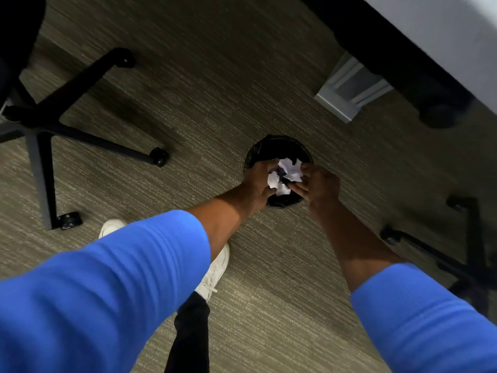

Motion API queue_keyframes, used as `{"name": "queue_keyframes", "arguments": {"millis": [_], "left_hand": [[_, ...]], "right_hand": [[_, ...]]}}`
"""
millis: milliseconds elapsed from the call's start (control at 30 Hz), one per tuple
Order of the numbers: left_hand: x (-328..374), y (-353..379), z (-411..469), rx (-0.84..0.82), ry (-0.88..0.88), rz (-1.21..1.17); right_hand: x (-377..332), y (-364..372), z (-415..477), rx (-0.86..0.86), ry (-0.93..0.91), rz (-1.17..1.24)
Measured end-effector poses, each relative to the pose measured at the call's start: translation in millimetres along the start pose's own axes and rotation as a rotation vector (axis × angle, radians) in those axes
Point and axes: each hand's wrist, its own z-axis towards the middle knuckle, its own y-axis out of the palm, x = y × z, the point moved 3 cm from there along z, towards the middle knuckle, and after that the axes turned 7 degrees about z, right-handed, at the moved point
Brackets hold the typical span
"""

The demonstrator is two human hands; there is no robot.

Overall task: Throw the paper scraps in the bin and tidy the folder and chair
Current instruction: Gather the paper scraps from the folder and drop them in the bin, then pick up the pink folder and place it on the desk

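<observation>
**Scraps over the bin: where the drop could miss**

Scraps (285,175) of crumpled white paper sit bunched between both hands, directly above the mouth of the bin (269,146), a small round one with a black liner standing on the carpet (215,109) near the table (443,36) edge. The left hand (259,184) cups the bundle from one side with its fingers (270,165) curled around the paper; the right hand (321,184) presses in from the other, fingers (297,188) pinching the lower pieces. Neither hand has let go.

The main risk, as I judge it, is spill. The bin mouth is narrow and the two hands cover much of it, so a loose piece could slip out past the rim and land on the carpet, especially if the hands part unevenly or release while high above the opening. Light paper can also cling to the fingers and get carried away as the hands lift. The liner looks loosely fitted; pushing down hard might drag it into the bin.

A chair (40,122) on castors stands near the left side and another chair base (468,254) near the right. A backward step could knock either. The person's shoe (215,270) is close to the bin too, so a shifted foot might tip it. No folder is in view.
</observation>
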Motion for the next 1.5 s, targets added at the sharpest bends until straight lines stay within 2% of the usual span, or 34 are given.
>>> {"name": "queue_keyframes", "arguments": {"millis": [100, 233, 367, 500, 733, 833, 1033, 1167, 1333, 1500], "left_hand": [[1.2, -1.0, -1.8, -0.093, 0.012, -0.05], [-0.4, -8.0, -0.3, -0.159, 0.02, -0.001], [-0.4, -25.9, -10.0, -0.142, 0.002, 0.093], [12.2, -56.7, -37.4, -0.083, 0.076, 0.213], [45.3, -153.7, -87.9, 0.154, 0.234, 0.607], [68.9, -199.7, -107.5, 0.319, 0.273, 0.75], [134.8, -268.5, -187.0, 0.389, 0.494, 0.694], [188.8, -325.8, -244.2, 0.55, 0.657, 0.677], [243.0, -418.4, -305.7, 0.758, 0.736, 0.573], [278.6, -495.1, -340.7, 0.944, 0.727, 0.599]], "right_hand": [[-1.2, 1.4, -1.0, 0.065, 0.007, 0.023], [-0.6, 5.8, -6.3, 0.059, -0.006, -0.07], [7.4, 13.4, -17.1, 0.07, -0.025, -0.094], [19.3, 36.1, -31.4, 0.025, -0.039, -0.177], [36.1, 109.8, -96.7, -0.081, -0.153, -0.218], [33.2, 152.7, -128.6, -0.15, -0.174, -0.267], [11.0, 239.9, -199.8, -0.236, -0.212, -0.188], [-5.0, 300.6, -245.9, -0.349, -0.238, -0.157], [-0.8, 386.6, -298.9, -0.454, -0.234, -0.178], [26.5, 457.9, -335.2, -0.488, -0.22, -0.211]]}}
